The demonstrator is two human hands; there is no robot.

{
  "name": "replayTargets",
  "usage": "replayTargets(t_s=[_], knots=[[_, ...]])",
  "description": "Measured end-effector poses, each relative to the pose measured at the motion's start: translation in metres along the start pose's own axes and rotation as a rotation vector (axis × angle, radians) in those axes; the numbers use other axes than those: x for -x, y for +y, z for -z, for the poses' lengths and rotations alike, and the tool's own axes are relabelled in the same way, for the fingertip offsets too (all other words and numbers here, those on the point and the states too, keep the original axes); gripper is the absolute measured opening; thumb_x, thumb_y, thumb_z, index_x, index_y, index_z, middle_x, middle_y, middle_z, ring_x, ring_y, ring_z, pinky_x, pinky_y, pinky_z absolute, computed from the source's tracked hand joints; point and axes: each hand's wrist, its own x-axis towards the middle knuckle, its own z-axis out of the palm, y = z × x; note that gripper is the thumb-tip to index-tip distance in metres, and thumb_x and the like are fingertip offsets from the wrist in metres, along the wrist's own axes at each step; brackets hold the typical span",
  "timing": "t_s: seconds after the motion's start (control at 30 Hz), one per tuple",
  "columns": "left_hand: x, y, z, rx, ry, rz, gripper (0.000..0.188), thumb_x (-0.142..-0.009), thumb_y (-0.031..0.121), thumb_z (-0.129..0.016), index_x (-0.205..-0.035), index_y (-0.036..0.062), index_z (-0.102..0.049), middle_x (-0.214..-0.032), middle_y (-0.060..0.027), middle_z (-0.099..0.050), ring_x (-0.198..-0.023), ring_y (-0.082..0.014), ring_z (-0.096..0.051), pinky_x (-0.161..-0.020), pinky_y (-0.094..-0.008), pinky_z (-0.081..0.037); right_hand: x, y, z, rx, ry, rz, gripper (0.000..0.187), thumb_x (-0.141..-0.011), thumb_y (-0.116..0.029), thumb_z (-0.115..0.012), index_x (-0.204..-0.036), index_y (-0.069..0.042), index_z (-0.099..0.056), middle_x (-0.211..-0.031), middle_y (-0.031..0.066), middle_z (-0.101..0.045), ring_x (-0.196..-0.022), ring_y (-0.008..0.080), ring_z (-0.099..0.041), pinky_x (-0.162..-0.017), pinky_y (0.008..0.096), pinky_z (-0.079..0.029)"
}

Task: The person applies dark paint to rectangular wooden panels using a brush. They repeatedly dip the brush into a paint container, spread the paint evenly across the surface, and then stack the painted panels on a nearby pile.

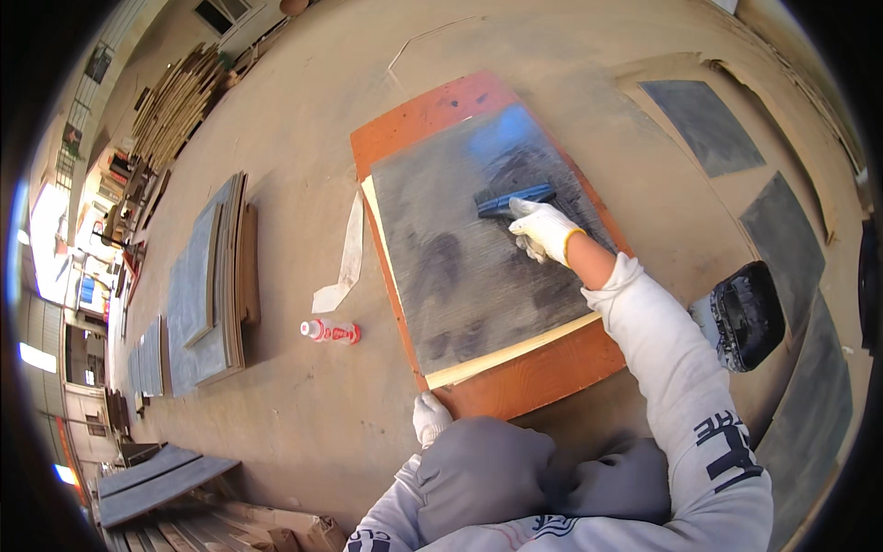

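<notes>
At the board's (524,379) near-left corner, left hand (430,419), grip unclear; right hand (544,230) holds blue tool (501,204) over grey sheet (460,276), nearer right edge; bottle (331,331) off left edge.

panel (441,262) laid on base board (543,373) | tool (513,199) held over panel by right hand (544,230) | bottle (331,332) placed left of board | stack of sheets (198,290) set farther left | tub (751,317) placed right of board

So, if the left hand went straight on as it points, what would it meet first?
The left hand would likely meet the near-left corner of the orange board; it may already touch it.
</notes>
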Motion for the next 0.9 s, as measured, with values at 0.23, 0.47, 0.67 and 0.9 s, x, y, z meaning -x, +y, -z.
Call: replayTargets(t_s=[0.23,0.47,0.67,0.9], knots=[[0.008,0.012,0.001,0.053,-0.025,0.049,0.050,-0.112,0.043,-0.040,-0.119,0.0034,-0.070,-0.112,-0.0305,-0.074,-0.107,-0.0534,-0.068,-0.093,-0.0604,-0.053,0.020,0.018,-0.096,0.573,-0.304,-0.013,0.090,-0.090,-0.001,-0.063,-0.173,-0.009,-0.027,-0.134,0.0201,-0.066,-0.058,0.0188,-0.055,-0.053,0.0345,-0.046],[0.002,-0.008,0.001,0.171,-0.004,0.008,0.045,-0.112,0.040,-0.046,-0.121,0.0025,-0.070,-0.109,-0.0290,-0.075,-0.104,-0.0515,-0.069,-0.090,-0.0571,-0.053,0.121,0.022,-0.035,0.982,-0.506,0.029,0.083,-0.083,-0.003,-0.063,-0.162,-0.025,-0.054,-0.153,0.0134,-0.065,-0.129,0.0309,-0.069,-0.105,0.0376,-0.054],[0.001,-0.017,-0.007,0.412,0.071,-0.002,0.037,-0.109,0.029,-0.055,-0.125,-0.0010,-0.069,-0.111,-0.0238,-0.075,-0.101,-0.0389,-0.069,-0.093,-0.0466,-0.053,0.260,-0.016,0.100,1.612,0.205,-0.088,0.061,-0.085,-0.011,-0.062,-0.142,-0.029,-0.071,-0.106,0.0171,-0.078,-0.097,0.0417,-0.072,-0.084,0.0479,-0.057],[-0.017,-0.037,0.009,0.625,0.090,-0.165,0.036,-0.104,0.010,-0.060,-0.138,-0.0017,-0.065,-0.128,-0.0149,-0.071,-0.118,-0.0262,-0.065,-0.108,-0.0392,-0.049,0.405,0.028,0.210,0.826,0.793,0.094,0.089,-0.080,0.003,-0.058,-0.166,-0.002,-0.038,-0.154,0.0246,-0.061,-0.145,0.0280,-0.059,-0.117,0.0354,-0.047]])
